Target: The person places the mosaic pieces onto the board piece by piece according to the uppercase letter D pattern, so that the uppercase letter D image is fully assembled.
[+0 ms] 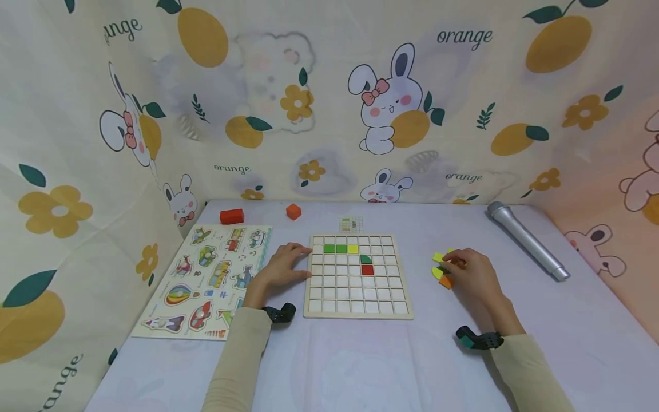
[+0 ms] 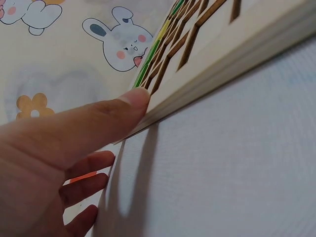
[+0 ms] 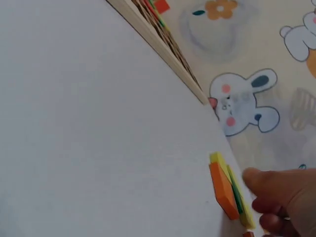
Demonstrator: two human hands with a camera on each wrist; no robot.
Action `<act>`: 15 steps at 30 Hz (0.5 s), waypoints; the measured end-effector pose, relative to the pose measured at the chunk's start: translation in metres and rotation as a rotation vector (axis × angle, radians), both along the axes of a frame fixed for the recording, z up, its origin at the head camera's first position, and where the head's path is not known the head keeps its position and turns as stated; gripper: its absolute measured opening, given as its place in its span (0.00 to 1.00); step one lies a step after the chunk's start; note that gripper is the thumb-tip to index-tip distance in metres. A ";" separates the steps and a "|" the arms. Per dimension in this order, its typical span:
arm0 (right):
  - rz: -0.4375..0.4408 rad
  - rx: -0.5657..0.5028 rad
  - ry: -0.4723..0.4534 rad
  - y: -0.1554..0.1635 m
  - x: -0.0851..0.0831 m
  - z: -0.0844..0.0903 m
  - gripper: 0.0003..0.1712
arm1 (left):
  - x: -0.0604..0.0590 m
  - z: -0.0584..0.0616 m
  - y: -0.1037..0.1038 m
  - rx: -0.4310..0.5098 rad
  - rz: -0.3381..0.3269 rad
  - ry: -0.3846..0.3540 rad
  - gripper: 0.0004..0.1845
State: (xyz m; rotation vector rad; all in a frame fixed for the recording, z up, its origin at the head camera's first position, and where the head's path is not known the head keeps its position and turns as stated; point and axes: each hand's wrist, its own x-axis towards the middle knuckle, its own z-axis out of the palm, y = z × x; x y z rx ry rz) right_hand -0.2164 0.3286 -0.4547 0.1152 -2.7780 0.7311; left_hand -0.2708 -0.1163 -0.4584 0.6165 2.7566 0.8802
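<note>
The wooden grid board (image 1: 358, 277) lies flat on the pale tablecloth (image 1: 360, 366), squared to the person, its rows running left to right. Near its far end sit two green tiles (image 1: 335, 249), a yellow tile (image 1: 353, 249), a darker green piece (image 1: 366, 259) and a red tile (image 1: 367, 269).

The left hand (image 1: 284, 266) rests at the board's left edge, fingers fairly straight, holding nothing. The left wrist view adds what the head view cannot: the thumb tip (image 2: 133, 101) presses right against the board's side (image 2: 232, 54), with the other fingers (image 2: 89, 183) loosely bent beneath it.

The right hand (image 1: 471, 273) is well to the right of the board, over a small stack of tiles (image 1: 441, 270) in yellow, green and orange. From the head view, fingers cover most of the stack. The right wrist view shows the tiles standing on edge, faces together, orange outermost (image 3: 223, 190), a fingertip (image 3: 259, 181) touching them; whether the hand is truly gripping them I cannot tell.

Left of the board lies a picture peg puzzle (image 1: 206, 280). Beyond it sit a red block (image 1: 231, 216) and an orange cube (image 1: 293, 211). A silver microphone (image 1: 527, 240) lies diagonally at the far right.
</note>
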 end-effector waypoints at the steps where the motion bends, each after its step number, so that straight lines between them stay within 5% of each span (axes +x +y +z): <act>1: -0.009 0.003 -0.021 0.002 0.001 0.001 0.09 | 0.000 0.000 0.000 0.000 0.000 0.003 0.33; 15: 0.088 0.005 -0.116 0.013 -0.001 0.003 0.16 | -0.001 -0.002 0.000 -0.017 0.002 0.005 0.34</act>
